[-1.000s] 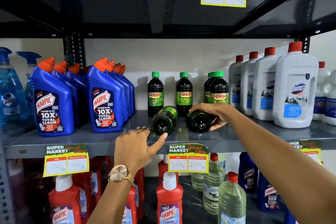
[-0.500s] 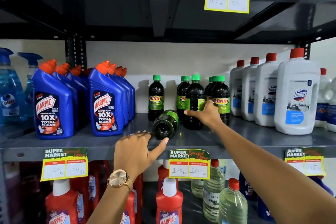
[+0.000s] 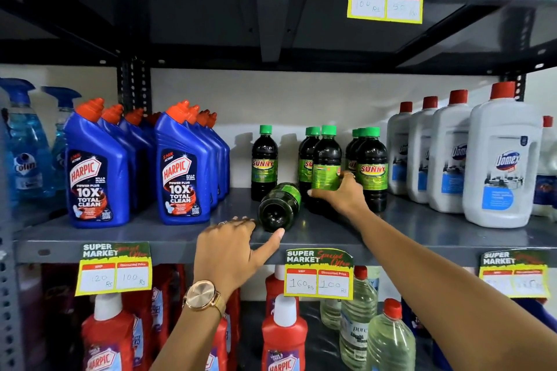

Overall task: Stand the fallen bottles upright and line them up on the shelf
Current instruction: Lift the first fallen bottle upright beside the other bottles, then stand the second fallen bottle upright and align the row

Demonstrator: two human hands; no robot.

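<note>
Right hand [image 3: 340,193] fingers wrapped round upright dark bottle [image 3: 326,166], steadying it mid-shelf [image 3: 422,220] among standing ones, left hand [image 3: 232,245] fingers loosely spread, thumb touching near base of fallen bottle [image 3: 278,208], likely to stop rolling.

Right hand [image 3: 340,194] clasped in a grip; left hand [image 3: 233,247] splayed.

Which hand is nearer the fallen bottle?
Left. The left hand has its thumb touching the fallen bottle; the right hand grips an upright bottle beside it.
</note>
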